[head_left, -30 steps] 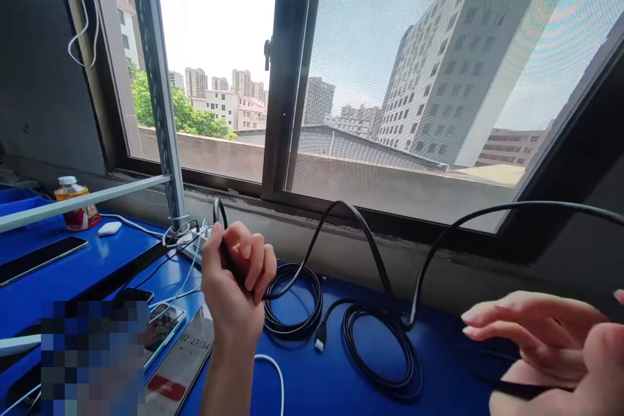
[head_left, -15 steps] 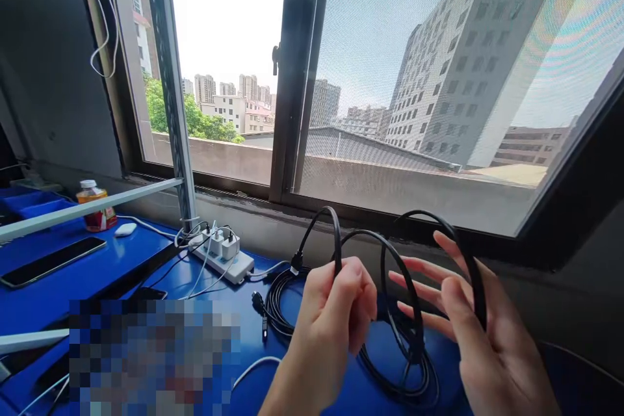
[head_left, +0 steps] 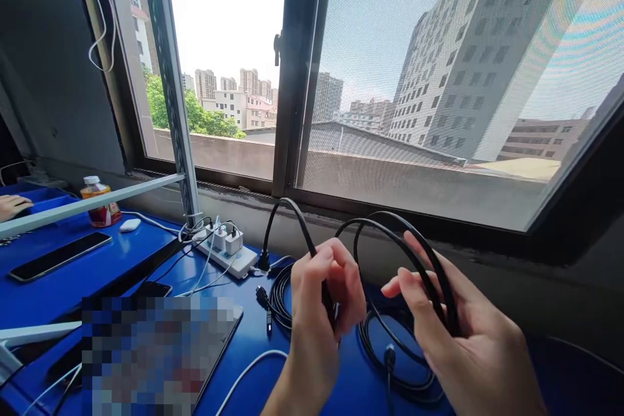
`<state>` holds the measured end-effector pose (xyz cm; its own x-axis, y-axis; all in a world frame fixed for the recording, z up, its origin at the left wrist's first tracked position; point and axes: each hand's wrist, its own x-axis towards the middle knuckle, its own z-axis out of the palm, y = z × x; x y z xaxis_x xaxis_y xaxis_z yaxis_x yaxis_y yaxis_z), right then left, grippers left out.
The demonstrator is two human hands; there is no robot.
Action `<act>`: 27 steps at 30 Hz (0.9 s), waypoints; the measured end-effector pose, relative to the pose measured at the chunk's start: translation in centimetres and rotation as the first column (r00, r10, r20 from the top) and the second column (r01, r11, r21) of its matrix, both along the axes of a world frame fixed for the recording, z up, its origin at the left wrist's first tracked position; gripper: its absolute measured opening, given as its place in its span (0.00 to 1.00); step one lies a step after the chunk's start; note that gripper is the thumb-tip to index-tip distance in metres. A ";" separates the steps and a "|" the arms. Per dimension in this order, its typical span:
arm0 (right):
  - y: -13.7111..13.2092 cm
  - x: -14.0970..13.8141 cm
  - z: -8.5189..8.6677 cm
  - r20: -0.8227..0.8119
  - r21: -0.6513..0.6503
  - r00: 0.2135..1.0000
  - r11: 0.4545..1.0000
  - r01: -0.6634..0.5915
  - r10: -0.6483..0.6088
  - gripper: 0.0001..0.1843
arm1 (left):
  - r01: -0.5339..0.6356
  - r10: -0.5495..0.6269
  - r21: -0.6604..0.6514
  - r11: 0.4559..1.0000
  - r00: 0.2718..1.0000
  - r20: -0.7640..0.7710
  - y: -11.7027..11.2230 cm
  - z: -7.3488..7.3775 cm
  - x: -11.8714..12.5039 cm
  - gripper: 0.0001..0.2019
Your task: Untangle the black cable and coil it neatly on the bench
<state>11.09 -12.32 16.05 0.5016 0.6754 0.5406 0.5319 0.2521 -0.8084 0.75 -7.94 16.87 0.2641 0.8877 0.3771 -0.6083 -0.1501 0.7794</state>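
A black cable (head_left: 400, 240) with a plug end (head_left: 264, 260) is held up in loops between my hands. My left hand (head_left: 314, 318) is closed round it, and the plug end hangs to the left of the fist. Two strands of the loops lie between the thumb and fingers of my right hand (head_left: 480, 351), which is curled round them. Below and between the hands, a coiled black cable (head_left: 373, 344) with a connector (head_left: 389, 356) lies on the blue table (head_left: 263, 331). Another black cable coil (head_left: 277, 299) is partly hidden behind my left hand.
A white power strip (head_left: 234, 263) with plugged-in chargers stands by the wall. A tablet (head_left: 221, 338), partly blurred out, lies front left. Farther left are a phone (head_left: 61, 257), a bottle (head_left: 103, 211), a metal shelf frame (head_left: 175, 78) and another person's hand (head_left: 13, 206).
My left hand has moved slightly left with the plug end. My right hand has shifted left and its spread fingers have closed round the cable strands. Another person's hand has appeared at far left.
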 end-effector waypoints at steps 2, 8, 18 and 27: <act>-0.3 0.2 0.2 0.071 0.054 0.991 0.992 0.111 -0.115 0.24 | -0.063 0.064 -0.020 0.998 0.997 0.041 0.3 0.2 -0.3 0.18; -1.6 -0.2 0.7 0.010 0.125 0.974 0.967 0.223 -0.226 0.29 | -0.113 0.119 0.040 0.993 0.960 -0.253 1.7 0.0 -0.7 0.29; -0.1 0.7 -0.4 0.457 -0.060 0.864 0.977 -0.207 0.211 0.21 | -0.102 0.112 0.045 0.994 0.937 -0.332 2.8 -1.0 1.6 0.35; -1.3 3.0 0.0 0.450 0.089 0.883 0.990 0.105 -0.134 0.17 | -0.025 0.106 0.189 0.982 0.897 -0.428 3.0 -0.9 -0.7 0.30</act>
<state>14.13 -13.61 16.01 0.2668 0.5848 0.7661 0.8660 0.2034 -0.4568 0.02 -4.90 16.01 0.3806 0.8395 0.3879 -0.1989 -0.3353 0.9209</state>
